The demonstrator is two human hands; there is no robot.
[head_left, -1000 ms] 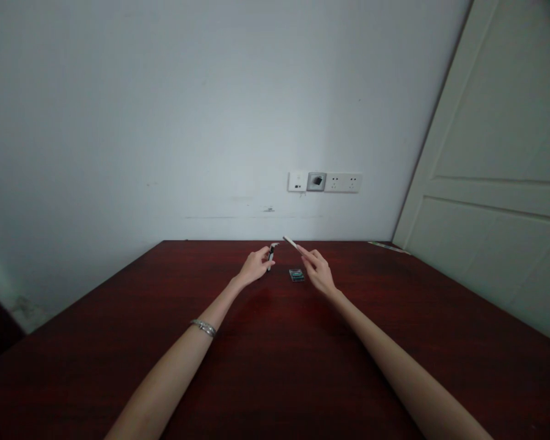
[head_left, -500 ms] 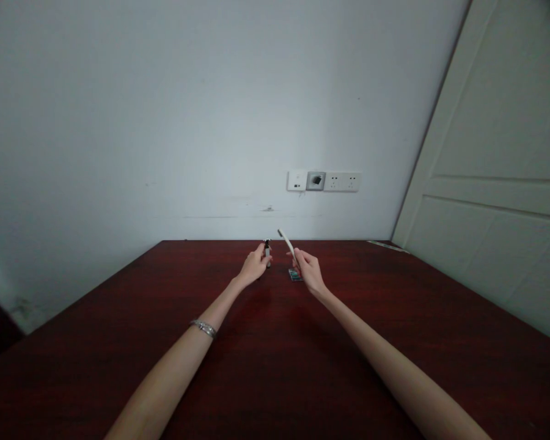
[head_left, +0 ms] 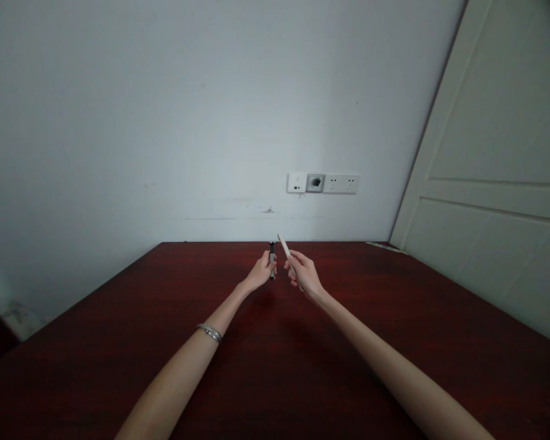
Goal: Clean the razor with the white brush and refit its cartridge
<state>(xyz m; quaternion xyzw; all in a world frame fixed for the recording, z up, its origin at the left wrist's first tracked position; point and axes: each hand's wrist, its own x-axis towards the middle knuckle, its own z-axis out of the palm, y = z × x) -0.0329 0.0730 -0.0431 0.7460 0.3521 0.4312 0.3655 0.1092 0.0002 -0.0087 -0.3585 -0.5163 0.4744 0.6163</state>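
Nearest you, a bracelet (head_left: pixel 209 332) is sitting on your left wrist. Farther out, below the socket strip (head_left: pixel 323 183), your left hand (head_left: pixel 261 274) is pinching a small dark stick (head_left: pixel 272 256) upright, and your right hand (head_left: pixel 304 274) is pinching a slim white stick (head_left: pixel 283 246), tilted. Since a second ago you are bringing the hands closer; the tips are nearly meeting, and the right hand is now hiding the little box on the surface (head_left: pixel 275 366).

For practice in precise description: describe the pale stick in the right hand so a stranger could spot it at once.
Start at the dark red table under the white wall sockets. At its far end the right hand holds a slim pale stick, tilted up and leftwards. The item in the left hand, beside it, is shorter, dark and upright.
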